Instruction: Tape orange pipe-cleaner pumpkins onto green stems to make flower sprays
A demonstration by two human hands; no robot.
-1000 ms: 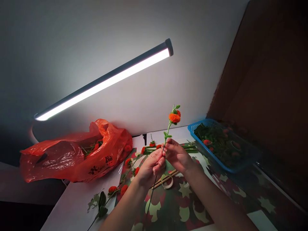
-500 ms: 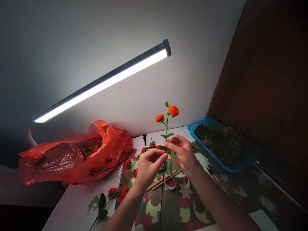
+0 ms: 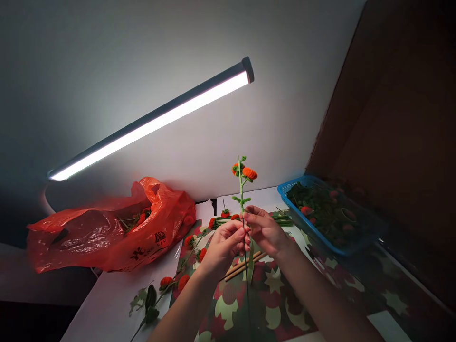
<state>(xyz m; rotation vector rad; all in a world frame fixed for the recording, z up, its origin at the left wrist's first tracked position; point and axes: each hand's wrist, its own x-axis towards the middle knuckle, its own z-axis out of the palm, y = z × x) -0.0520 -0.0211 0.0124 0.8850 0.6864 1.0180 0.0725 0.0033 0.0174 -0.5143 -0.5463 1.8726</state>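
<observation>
Upright between my hands stands a fuzzy artificial flower stem (image 3: 242, 188) with orange blooms (image 3: 250, 173) near its top and small green leaves lower down. My left hand (image 3: 228, 244) pinches the thin dark stem below the leaves. Just above and to the right, my right hand (image 3: 265, 228) is closed on the stem at the base of the green part. A strip of green tape (image 3: 251, 266) hangs below the right fingers. Its roll is not clearly visible. The stem's long lower end runs down in front of the patterned mat.
A red plastic bag (image 3: 156, 237) with flowers inside lies left. A blue basket (image 3: 302, 223) of greenery and orange blooms stands right. A finished-looking flower spray (image 3: 166, 283) lies by my left forearm. Wooden sticks (image 3: 237, 271) rest on the patterned mat (image 3: 274, 316). A lit tube lamp (image 3: 153, 126) hangs above.
The flower stem has turned, so its blooms now face another way, and it has shifted slightly left. My hands have come closer together. The tape roll below has dropped from sight.
</observation>
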